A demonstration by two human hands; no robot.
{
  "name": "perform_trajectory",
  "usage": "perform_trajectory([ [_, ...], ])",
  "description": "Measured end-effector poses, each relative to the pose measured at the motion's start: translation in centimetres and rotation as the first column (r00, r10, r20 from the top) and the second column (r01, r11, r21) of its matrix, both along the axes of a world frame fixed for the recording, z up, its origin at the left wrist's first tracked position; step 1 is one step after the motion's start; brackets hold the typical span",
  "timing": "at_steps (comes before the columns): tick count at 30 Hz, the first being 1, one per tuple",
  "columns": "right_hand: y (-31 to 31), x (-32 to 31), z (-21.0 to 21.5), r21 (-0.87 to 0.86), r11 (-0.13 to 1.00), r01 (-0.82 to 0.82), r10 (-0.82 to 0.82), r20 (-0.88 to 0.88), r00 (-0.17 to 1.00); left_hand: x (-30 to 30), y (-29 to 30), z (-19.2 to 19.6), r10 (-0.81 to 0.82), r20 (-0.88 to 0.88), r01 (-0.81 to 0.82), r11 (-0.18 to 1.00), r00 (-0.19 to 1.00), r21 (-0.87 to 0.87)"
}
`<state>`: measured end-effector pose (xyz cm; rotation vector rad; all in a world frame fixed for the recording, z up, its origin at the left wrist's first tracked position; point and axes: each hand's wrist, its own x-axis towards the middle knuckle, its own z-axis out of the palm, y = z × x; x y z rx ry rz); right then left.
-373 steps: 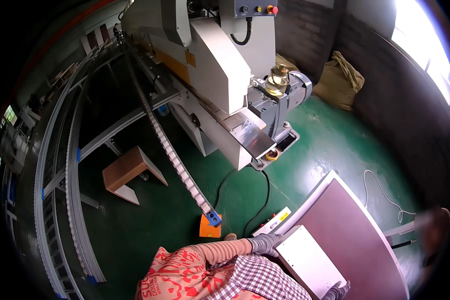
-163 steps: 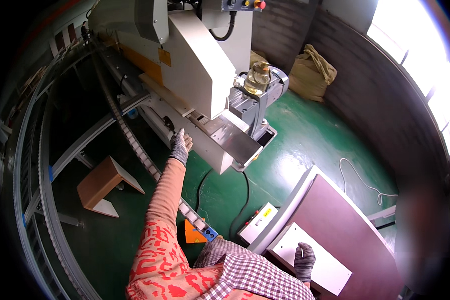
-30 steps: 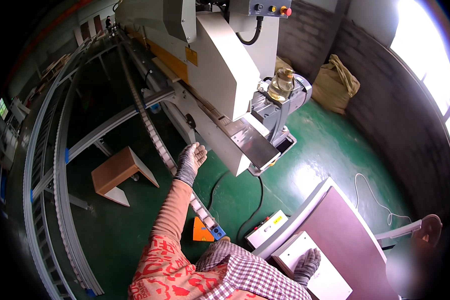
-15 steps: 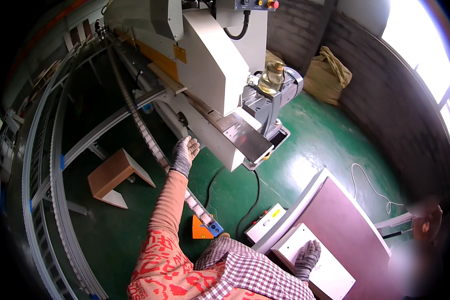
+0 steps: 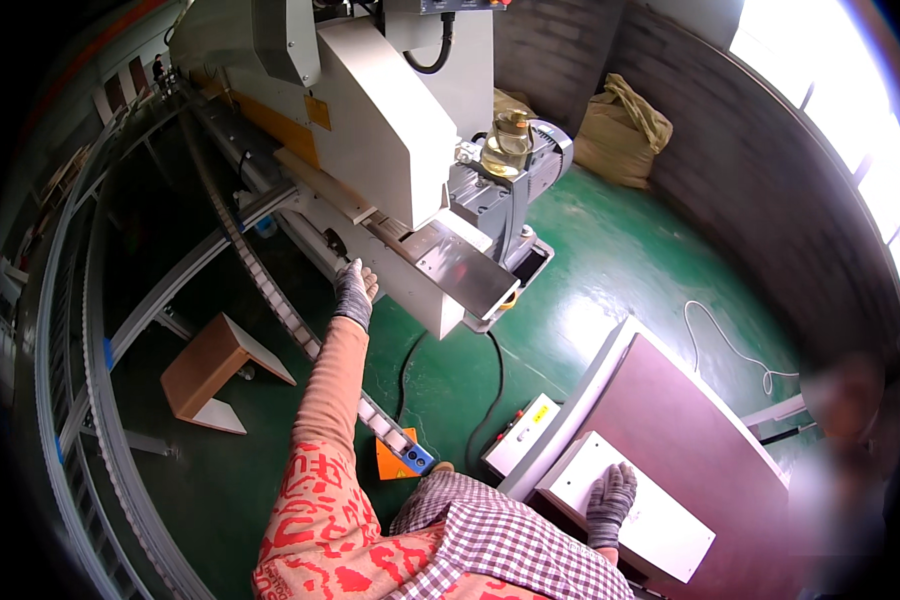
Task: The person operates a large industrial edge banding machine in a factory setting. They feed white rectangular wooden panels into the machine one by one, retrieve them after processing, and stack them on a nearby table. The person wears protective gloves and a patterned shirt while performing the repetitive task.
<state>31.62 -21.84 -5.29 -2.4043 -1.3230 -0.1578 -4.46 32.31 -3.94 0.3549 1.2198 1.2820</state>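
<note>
Now lifted off the white board (image 5: 663,530), the left hand (image 5: 354,291) is held out empty, beyond its left; it is handled by the flat, unclamped right hand (image 5: 610,502) alone.

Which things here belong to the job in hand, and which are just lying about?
Likely part of the job:
white panel, under the right hand
mauve-topped platform beneath it
machine and roller rail, near the left hand

Apparently just lying about:
tan sack
white cord
brown-and-white angled piece
</note>
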Motion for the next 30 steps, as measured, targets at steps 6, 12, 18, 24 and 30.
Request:
perform_trajectory([
  [6,0.0,0.1,0.0,0.008,1.000,0.001,-0.001,-0.002,1.000,1.8,2.8,-2.2,-0.047,-0.025,0.045,0.997,0.999,-0.055],
  [12,-0.1,0.4,0.5,-0.028,0.999,-0.016,0.017,0.024,1.000,5.6,3.2,-1.6,-0.075,-0.046,0.070,0.991,0.996,-0.111],
  [18,-0.2,0.6,1.8,0.148,0.989,0.023,0.004,-0.181,0.983,7.6,2.8,-2.0,-0.028,-0.059,0.023,0.995,0.998,-0.093],
  [24,0.8,-1.7,6.5,0.300,0.954,0.025,0.090,-0.364,0.927,11.0,-0.5,-2.4,-0.137,-0.035,0.132,0.983,0.990,-0.130],
  [30,4.3,-2.7,6.5,0.508,0.840,0.192,0.402,-0.820,0.408,13.9,-6.9,-2.1,-0.224,0.015,0.225,0.973,0.974,-0.060],
])
